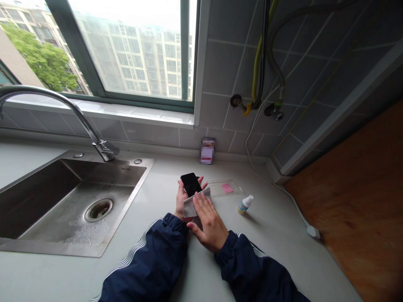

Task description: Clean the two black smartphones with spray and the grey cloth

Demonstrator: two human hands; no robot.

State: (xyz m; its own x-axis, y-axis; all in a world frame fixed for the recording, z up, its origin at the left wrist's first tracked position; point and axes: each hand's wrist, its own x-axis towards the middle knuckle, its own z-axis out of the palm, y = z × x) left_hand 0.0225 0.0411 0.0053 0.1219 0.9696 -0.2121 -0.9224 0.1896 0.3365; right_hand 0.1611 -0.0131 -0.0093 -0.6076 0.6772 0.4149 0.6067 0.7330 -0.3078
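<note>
My left hand (180, 197) is wrapped round a smartphone (190, 183) from below and the side, with its dark screen facing up. A grey cloth (190, 207) lies over the lower part of the phone. On the cloth my right hand (208, 219) rests with its fingers stretched out flat and its thumb apart, pressing it against the phone. The lower end of the phone is hidden under cloth and hand. To the right stands a small white spray bottle (244, 205). Behind the hands lies a clear flat tray or case (236, 187) with a pink piece (227, 188) on it.
A steel sink (107, 247) with a curved faucet (72, 105) is at the left. Against the tiled wall leans a small blurred card or packet (207, 151). A white cable (252, 157) runs down to a plug (312, 232) at the right, beside a wooden panel (349, 201).
</note>
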